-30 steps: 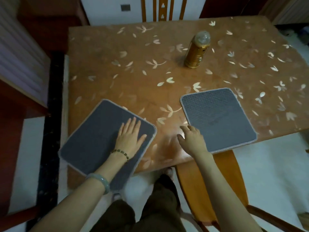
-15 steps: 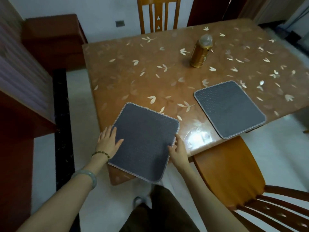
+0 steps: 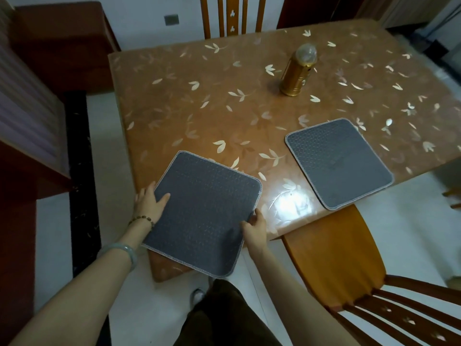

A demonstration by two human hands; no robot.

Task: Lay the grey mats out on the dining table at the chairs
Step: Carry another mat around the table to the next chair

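Observation:
A grey mat (image 3: 204,211) lies at the near left corner of the brown leaf-patterned dining table (image 3: 224,108), its near edge hanging over the table edge. My left hand (image 3: 149,202) holds its left edge, thumb on top. My right hand (image 3: 255,224) pinches its right edge. A second grey mat (image 3: 338,162) lies flat at the near edge further right, in front of a wooden chair (image 3: 331,255).
A gold lantern-like bottle (image 3: 298,71) stands on the table toward the far side. Another wooden chair (image 3: 230,16) stands at the far edge. A dark red cabinet (image 3: 57,46) is at the left. White floor lies around the table.
The near mat has been slid from the left side of the corner toward the near edge and turned. My hands went from resting on and beside it to gripping its two side edges.

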